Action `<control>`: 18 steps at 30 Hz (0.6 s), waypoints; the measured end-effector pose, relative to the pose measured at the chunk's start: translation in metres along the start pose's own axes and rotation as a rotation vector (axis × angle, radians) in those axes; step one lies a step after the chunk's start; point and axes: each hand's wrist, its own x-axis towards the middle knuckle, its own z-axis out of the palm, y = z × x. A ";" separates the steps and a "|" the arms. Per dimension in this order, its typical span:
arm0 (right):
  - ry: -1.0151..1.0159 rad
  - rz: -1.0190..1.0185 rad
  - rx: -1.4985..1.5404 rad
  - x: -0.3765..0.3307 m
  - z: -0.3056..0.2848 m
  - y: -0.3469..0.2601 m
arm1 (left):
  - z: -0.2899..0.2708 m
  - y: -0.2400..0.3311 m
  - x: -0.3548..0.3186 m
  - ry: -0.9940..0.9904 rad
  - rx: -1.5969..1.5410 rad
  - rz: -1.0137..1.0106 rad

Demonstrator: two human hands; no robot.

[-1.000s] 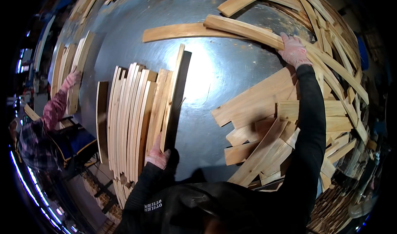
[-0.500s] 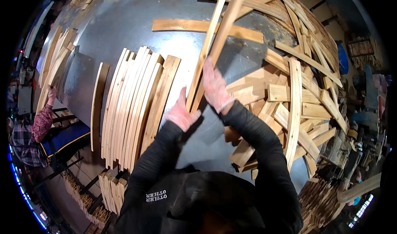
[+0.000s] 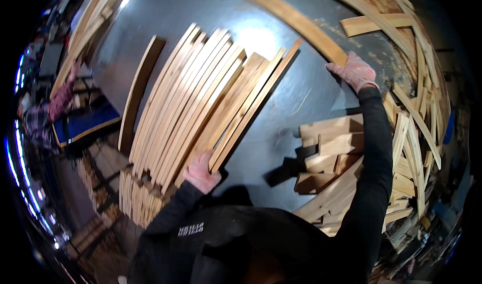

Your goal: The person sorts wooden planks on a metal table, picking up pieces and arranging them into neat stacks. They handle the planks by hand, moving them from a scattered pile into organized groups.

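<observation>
My left hand (image 3: 202, 172), in a pale pink glove, is closed round the near ends of two narrow wooden strips (image 3: 256, 101). These lie slanted along the right side of a row of several wooden strips (image 3: 183, 98) standing on edge. A wider wooden board (image 3: 236, 101) lies between the row and the held strips. Farther off to the right, my right hand (image 3: 355, 72), gloved alike, grips the near end of a flat wooden board (image 3: 296, 23) on the metal table (image 3: 281, 133). Its fingers are partly blurred.
A jumbled heap of wooden pieces (image 3: 401, 168) lies at the right, with short blocks (image 3: 341, 143) beside my right forearm. One lone strip (image 3: 140, 93) stands left of the row. At the far left, another person's arm (image 3: 63, 96) reaches toward long boards (image 3: 90, 38).
My left hand has brought the two strips left, beside the row. My right hand has left them, reached far right and taken the board on the table. The view has turned.
</observation>
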 end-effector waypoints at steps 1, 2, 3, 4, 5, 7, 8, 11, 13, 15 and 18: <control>-0.107 0.057 0.114 -0.013 0.003 -0.011 | 0.001 0.001 -0.002 0.013 -0.033 0.009; -0.186 0.054 0.327 -0.031 0.004 -0.022 | 0.001 0.007 -0.007 -0.019 -0.077 -0.024; -0.265 0.072 0.538 -0.055 0.007 -0.030 | 0.001 0.011 -0.011 -0.054 -0.124 -0.043; -0.226 0.042 0.850 -0.082 0.037 -0.034 | 0.005 0.015 -0.014 -0.098 -0.135 -0.081; -0.179 0.011 1.173 -0.108 0.066 -0.039 | 0.011 0.020 -0.014 -0.129 -0.107 -0.064; -0.179 0.097 1.183 -0.179 0.063 -0.109 | 0.013 0.042 -0.009 -0.186 -0.149 -0.052; -0.175 0.044 1.289 -0.197 0.088 -0.126 | 0.019 0.048 -0.005 -0.305 -0.142 -0.008; 0.034 0.025 1.293 -0.221 0.145 -0.154 | -0.003 0.046 0.003 -0.348 0.071 0.306; 0.062 0.136 1.268 -0.231 0.139 -0.164 | -0.011 0.022 0.010 -0.154 0.170 0.344; 0.036 0.251 1.147 -0.227 0.141 -0.165 | 0.005 -0.022 0.009 0.149 0.160 0.146; -0.018 0.193 1.420 -0.226 0.166 -0.174 | 0.025 -0.040 0.006 0.118 0.412 0.259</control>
